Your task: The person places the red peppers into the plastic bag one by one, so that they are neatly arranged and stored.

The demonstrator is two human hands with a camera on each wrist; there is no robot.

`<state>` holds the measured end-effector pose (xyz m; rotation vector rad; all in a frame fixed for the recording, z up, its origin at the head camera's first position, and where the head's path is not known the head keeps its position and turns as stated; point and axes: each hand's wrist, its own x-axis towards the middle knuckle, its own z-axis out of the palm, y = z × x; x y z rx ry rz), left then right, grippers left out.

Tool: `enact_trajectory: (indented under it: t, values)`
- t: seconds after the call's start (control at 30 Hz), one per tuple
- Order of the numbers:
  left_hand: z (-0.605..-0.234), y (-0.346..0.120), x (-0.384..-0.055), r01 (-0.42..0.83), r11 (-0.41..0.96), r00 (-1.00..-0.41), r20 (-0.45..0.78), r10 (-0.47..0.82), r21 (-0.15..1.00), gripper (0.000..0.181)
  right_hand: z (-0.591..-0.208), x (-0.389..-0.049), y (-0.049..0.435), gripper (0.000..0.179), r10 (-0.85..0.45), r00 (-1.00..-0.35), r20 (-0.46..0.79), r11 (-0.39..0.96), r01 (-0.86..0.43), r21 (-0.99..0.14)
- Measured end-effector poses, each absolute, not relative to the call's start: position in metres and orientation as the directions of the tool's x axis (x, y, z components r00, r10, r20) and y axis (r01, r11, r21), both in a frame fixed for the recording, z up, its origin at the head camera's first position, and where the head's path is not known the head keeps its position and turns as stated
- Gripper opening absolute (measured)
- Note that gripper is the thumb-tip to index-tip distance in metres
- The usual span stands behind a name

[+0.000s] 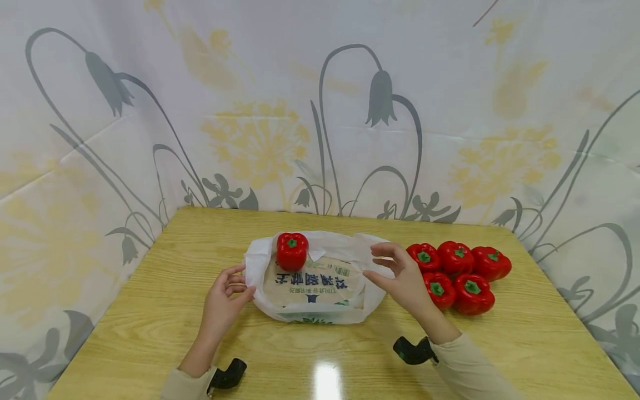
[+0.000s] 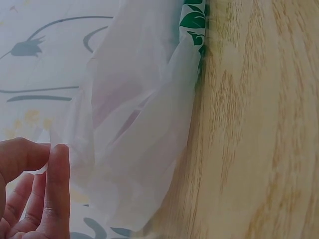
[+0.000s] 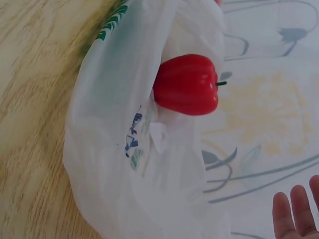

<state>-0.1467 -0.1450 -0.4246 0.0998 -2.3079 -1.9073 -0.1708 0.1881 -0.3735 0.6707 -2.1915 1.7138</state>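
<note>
Left grip (image 1: 226,300) pinches the edge of the white bag (image 1: 258,264); right grip (image 1: 404,280), fingers apart, is by its other side. One red pepper (image 1: 292,255) sits inside, between both grips. Five other peppers (image 1: 455,258) are out on the desk (image 1: 280,361), just past the right grip.

Two long sleeves, plain pale beige, clothe the arms: the left sleeve (image 1: 187,386) at seven o'clock in the head view, the right sleeve (image 1: 472,371) between four and five. At each cuff sits a small black fitting with a bent, elbow-like shape. The left fitting (image 1: 230,374) juts toward two o'clock, the right fitting (image 1: 414,351) toward about half past nine.
</note>
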Motion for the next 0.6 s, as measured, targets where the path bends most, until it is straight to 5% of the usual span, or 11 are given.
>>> enact_trajectory:
  t: [0.6]
  values:
    - [-0.425,-0.146,-0.147,0.044,0.201,-0.988,0.073,-0.139,0.979,0.049,-0.373,-0.159,0.212,0.041,-0.128,-0.861,0.492,0.238,-0.509,-0.828]
